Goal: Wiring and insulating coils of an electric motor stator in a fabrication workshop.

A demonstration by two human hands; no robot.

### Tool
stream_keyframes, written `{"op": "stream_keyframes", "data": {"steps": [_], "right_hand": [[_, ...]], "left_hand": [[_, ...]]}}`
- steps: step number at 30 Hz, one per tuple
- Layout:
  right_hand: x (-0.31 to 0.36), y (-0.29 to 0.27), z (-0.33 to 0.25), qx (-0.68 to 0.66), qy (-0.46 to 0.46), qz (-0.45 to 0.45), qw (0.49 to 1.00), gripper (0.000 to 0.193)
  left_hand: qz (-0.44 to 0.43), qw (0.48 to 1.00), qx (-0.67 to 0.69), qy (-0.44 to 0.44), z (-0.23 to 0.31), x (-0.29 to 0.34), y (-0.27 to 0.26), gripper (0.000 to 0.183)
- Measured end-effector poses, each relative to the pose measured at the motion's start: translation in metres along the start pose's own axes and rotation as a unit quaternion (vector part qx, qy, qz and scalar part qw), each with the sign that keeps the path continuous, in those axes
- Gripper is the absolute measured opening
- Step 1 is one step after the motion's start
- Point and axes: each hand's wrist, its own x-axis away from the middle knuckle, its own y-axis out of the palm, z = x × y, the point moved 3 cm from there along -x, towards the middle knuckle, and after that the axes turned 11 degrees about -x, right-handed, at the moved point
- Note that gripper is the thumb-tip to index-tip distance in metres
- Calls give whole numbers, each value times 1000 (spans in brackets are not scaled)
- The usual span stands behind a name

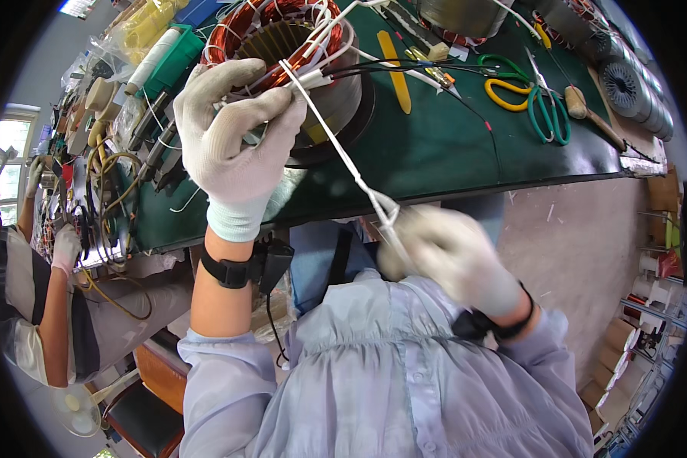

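A motor stator (343, 99) with red copper windings (233, 30) stands on the green bench, its coil end bound with white ties. My left hand (233, 141), in a white glove, is at its near rim, with thumb and fingertips pinched on a white cord beside the white-sleeved leads. From there the white cord (336, 145) stretches taut toward my body, with a loop near its lower end. My right hand (450, 252), also gloved and smeared by motion, is closed round that lower end, just off the bench edge. Black lead wires (404, 66) run right from the stator.
On the bench lie a yellow flat stick (395, 72), green-handled scissors (546, 107), yellow-and-green-handled scissors (507, 91) and a wooden-handled hammer (580, 107). Wire spools (626, 84) stand at far right. A green bin (172, 61) and cluttered tools fill the left. A co-worker's gloved hand (66, 248) is at far left.
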Motion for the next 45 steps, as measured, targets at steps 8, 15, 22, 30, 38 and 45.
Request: {"op": "stream_keyframes", "data": {"steps": [8, 15, 22, 30, 38, 45], "right_hand": [[173, -60, -43, 383, 53, -164, 907, 22], [-32, -31, -7, -103, 114, 213, 965, 28], [-103, -1, 18, -289, -10, 265, 920, 29], [-114, 2, 15, -259, -53, 252, 931, 21], [-56, 16, 26, -182, 226, 110, 951, 34], [-58, -11, -76, 47, -241, 18, 969, 25]], "left_hand": [[9, 1000, 1, 19, 5, -8, 2, 25], [-7, 999, -20, -32, 2, -1, -3, 24], [-33, 999, -21, -6, 8, -6, -1, 26], [-32, 999, -15, 14, -1, 0, 1, 28], [-15, 1000, -7, 13, 4, -4, 2, 28], [-30, 996, -38, 77, 6, -12, -5, 27]]}}
